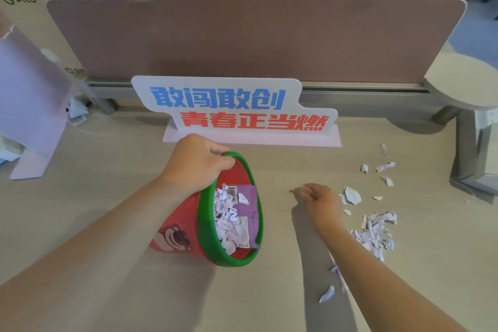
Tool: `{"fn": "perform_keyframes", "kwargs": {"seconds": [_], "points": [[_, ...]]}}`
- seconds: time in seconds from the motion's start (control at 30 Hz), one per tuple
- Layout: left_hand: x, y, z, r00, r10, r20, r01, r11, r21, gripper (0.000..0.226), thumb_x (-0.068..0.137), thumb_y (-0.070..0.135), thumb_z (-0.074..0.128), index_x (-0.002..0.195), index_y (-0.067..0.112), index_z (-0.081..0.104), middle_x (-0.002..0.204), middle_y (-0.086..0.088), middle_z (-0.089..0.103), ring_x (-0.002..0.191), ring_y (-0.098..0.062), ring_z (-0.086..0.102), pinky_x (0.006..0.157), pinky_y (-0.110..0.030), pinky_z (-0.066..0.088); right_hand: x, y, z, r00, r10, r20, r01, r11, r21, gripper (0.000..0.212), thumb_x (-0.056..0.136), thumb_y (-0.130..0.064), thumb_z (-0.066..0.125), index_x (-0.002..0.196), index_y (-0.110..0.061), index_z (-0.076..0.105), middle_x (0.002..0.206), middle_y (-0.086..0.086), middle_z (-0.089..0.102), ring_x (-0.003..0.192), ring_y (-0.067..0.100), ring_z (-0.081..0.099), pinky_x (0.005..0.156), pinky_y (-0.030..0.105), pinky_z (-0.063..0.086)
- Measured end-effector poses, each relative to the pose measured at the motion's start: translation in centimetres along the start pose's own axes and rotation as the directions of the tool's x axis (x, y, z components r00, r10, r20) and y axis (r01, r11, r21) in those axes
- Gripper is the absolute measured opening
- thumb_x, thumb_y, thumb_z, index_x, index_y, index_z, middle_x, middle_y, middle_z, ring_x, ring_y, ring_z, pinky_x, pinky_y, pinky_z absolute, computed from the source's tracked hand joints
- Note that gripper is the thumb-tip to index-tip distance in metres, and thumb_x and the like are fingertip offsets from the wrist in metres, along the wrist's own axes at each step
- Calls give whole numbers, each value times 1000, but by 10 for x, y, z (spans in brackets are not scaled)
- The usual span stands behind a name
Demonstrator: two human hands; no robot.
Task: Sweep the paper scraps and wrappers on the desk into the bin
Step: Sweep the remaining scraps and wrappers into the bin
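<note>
A red bin with a green rim (202,226) lies tilted on its side on the desk, its mouth facing right. My left hand (195,162) grips the top of its rim. Inside lie white paper scraps (227,217) and a purple wrapper (249,201). To the right of the bin, my right hand (318,199) rests low on the desk, fingers loosely curled and pointing left, nothing visibly held. More white paper scraps (374,232) are scattered on the desk beyond and beside that hand, with several small pieces (385,167) farther back.
A sign with blue and red characters (234,108) stands behind the bin, in front of a pink desk divider (256,38). A lilac panel (29,100) stands at the left. A grey desk frame leg (466,148) rises at the right edge.
</note>
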State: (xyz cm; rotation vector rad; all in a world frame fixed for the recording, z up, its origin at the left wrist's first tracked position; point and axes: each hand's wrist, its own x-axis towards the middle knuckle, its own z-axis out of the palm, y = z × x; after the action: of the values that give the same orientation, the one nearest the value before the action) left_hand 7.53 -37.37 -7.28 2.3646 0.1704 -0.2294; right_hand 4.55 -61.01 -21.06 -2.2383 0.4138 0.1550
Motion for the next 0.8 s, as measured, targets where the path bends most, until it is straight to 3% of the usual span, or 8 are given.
{"fn": "perform_keyframes", "kwargs": {"seconds": [0.1, 0.2, 0.3, 0.37, 0.43, 0.57, 0.67, 0.8], "points": [[-6, 6, 4, 999, 45, 13, -45, 999, 2, 35, 75, 21, 73, 109, 14, 71, 113, -3, 70, 92, -6, 60, 81, -17, 40, -25, -42, -5, 999, -45, 1, 44, 987, 152, 22, 86, -18, 60, 107, -13, 67, 106, 0, 70, 93, 14, 62, 77, 23, 42], [-13, 15, 13, 994, 100, 41, -100, 995, 9, 34, 75, 20, 73, 108, 14, 71, 112, -5, 71, 94, -8, 62, 85, -19, 40, -55, -76, -3, 988, -131, 79, 111, 969, 219, 23, 84, -17, 64, 106, -21, 66, 95, -8, 67, 86, 9, 60, 71, 20, 46], [-21, 26, 22, 983, 162, 85, -164, 986, 11, 33, 74, 22, 73, 106, 15, 73, 111, -4, 71, 97, -11, 64, 87, -21, 43, -77, -85, -2, 977, -172, 127, 155, 979, 135, 28, 80, -17, 69, 107, -21, 65, 97, -5, 66, 77, 10, 60, 72, 23, 49], [-26, 32, 27, 973, 200, 113, -202, 979, 4, 32, 74, 23, 73, 106, 16, 73, 111, -3, 71, 97, -10, 63, 85, -19, 41, -92, -81, -5, 966, -207, 153, 193, 976, 100, 31, 77, -22, 73, 107, -24, 66, 105, -8, 66, 69, 4, 57, 66, 12, 44], [-32, 36, 31, 962, 230, 144, -232, 973, -7, 32, 74, 23, 73, 105, 16, 73, 111, -3, 71, 98, -11, 63, 84, -19, 41, -109, -73, -13, 976, -197, 93, 186, 976, 113, 31, 76, -27, 74, 106, -26, 66, 106, -11, 65, 68, -5, 55, 62, 2, 40], [-47, 41, 39, 938, 292, 188, -297, 955, -2, 30, 75, 21, 72, 105, 14, 73, 111, -4, 71, 99, -12, 63, 82, -17, 38, -142, -46, -31, 988, -19, -151, 51, 976, 211, 13, 84, -23, 63, 96, -26, 68, 96, -13, 64, 77, 4, 58, 64, 13, 41], [-65, 44, 44, 915, 342, 213, -351, 936, 6, 26, 76, 17, 69, 102, 14, 74, 101, -3, 74, 83, -6, 58, 73, -15, 36, -164, -9, -37, 926, 152, -345, -62, 964, 259, 12, 87, -17, 56, 90, -24, 66, 97, -6, 66, 82, 9, 60, 64, 13, 39], [-82, 40, 45, 879, 396, 265, -416, 909, 20, 21, 76, 17, 67, 94, 17, 77, 79, -6, 74, 75, -17, 64, 73, -24, 48, -194, 50, -26, 858, 282, -430, -233, 959, 164, 31, 88, -21, 57, 119, -15, 57, 128, 6, 49, 121, 21, 47, 92, 24, 37]]}}
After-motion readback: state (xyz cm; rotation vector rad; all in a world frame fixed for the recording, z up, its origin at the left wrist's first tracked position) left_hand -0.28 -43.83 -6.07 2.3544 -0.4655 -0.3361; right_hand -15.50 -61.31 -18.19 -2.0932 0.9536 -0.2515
